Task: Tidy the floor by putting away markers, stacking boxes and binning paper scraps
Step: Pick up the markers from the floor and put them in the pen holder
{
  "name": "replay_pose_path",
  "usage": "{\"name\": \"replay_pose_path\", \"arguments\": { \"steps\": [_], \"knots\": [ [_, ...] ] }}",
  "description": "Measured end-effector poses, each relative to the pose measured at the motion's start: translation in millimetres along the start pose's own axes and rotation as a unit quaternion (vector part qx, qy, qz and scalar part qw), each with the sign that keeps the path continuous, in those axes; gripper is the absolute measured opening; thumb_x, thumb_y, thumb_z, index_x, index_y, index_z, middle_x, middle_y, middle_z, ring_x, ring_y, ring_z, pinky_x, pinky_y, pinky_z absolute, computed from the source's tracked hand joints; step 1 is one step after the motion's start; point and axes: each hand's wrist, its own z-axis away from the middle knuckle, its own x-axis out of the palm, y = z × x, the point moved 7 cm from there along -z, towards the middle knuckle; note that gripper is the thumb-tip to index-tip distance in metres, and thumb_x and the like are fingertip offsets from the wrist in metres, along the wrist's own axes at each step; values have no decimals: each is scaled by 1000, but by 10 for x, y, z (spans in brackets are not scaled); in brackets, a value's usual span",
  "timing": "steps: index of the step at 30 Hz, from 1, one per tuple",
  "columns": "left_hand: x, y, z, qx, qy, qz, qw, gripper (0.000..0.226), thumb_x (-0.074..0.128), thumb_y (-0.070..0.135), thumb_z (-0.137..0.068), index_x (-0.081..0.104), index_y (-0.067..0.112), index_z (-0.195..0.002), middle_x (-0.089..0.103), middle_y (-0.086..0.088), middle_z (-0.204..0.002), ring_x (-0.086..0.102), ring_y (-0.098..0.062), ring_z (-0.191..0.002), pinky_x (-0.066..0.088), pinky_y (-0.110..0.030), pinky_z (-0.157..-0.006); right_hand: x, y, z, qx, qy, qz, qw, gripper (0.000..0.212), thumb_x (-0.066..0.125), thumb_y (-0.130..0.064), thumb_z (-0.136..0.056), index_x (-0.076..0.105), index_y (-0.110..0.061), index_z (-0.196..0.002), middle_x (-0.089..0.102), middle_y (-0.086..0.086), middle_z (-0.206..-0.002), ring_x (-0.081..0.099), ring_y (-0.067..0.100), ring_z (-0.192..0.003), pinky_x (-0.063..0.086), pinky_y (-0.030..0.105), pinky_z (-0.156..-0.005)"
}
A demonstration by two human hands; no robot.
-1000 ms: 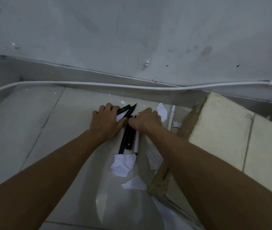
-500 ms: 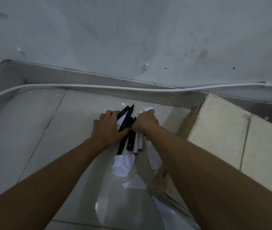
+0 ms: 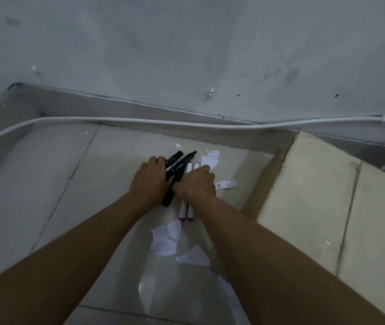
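My left hand (image 3: 150, 181) presses palm-down on the floor (image 3: 69, 184), its fingers curled against two black markers (image 3: 177, 168) whose tips point toward the wall. Just right of them lie two white markers (image 3: 185, 211), and my right hand (image 3: 195, 184) cups over these, pushing the bundle together. Paper scraps (image 3: 165, 240) sit nearer me, with more beside my right hand. A cardboard box (image 3: 308, 202) stands at far right.
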Motion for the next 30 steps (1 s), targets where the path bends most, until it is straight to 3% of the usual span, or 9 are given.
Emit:
{"name": "replay_pose_path", "arguments": {
  "steps": [6, 9, 14, 19, 25, 30],
  "knots": [
    [-1, -98, 30, -37, -3, 40, 999, 35, 57, 23, -94, 46, 2, -120, 51, -21, -118, 55, -35, -94, 49, -45, -76, 98, -67, 34, -25, 5, -1, 1000, 74, 75, -29, -82, 29, -8, -137, 41, 16, -136, 49, 34, -124, 45, 40, -98],
    [-65, -160, 54, -69, 14, 109, 992, 32, 55, 20, -94, 46, 3, -119, 51, -19, -117, 57, -34, -90, 51, -45, -77, 88, -78, 46, -17, 27, -19, 999, 67, 68, -36, -85, 32, -8, -134, 44, 15, -134, 51, 33, -120, 45, 38, -93],
    [-158, -239, 61, -127, 25, 243, 961, 22, 54, 19, -94, 43, 10, -110, 59, -12, -104, 58, -25, -84, 42, -32, -63, 122, -126, 72, -34, 54, 12, 998, 69, 61, -50, -88, 32, -8, -135, 42, 13, -135, 50, 32, -120, 41, 36, -85],
    [-177, -205, 92, -157, -1, 363, 919, 27, 54, 16, -94, 43, 13, -118, 57, 3, -89, 54, -7, -73, 37, -21, -56, 200, -225, 71, -60, 42, 28, 997, 70, 63, -50, -88, 32, -7, -134, 43, 15, -135, 50, 33, -120, 44, 39, -93],
    [-176, -289, 148, -168, -17, 387, 906, 35, 63, 9, -84, 48, 13, -115, 56, 2, -90, 54, -11, -78, 40, -24, -60, 246, -212, 84, -78, 11, 66, 995, 77, 72, -40, -84, 28, -7, -139, 42, 16, -138, 50, 32, -124, 45, 38, -95],
    [-151, -290, 156, -164, -33, 354, 920, 39, 70, 9, -81, 47, 12, -112, 57, -3, -93, 54, -12, -74, 40, -23, -58, 151, -156, 85, -70, -1, 67, 995, 84, 76, -36, -82, 27, -5, -141, 44, 17, -139, 49, 31, -126, 45, 36, -98]
  ]
}}
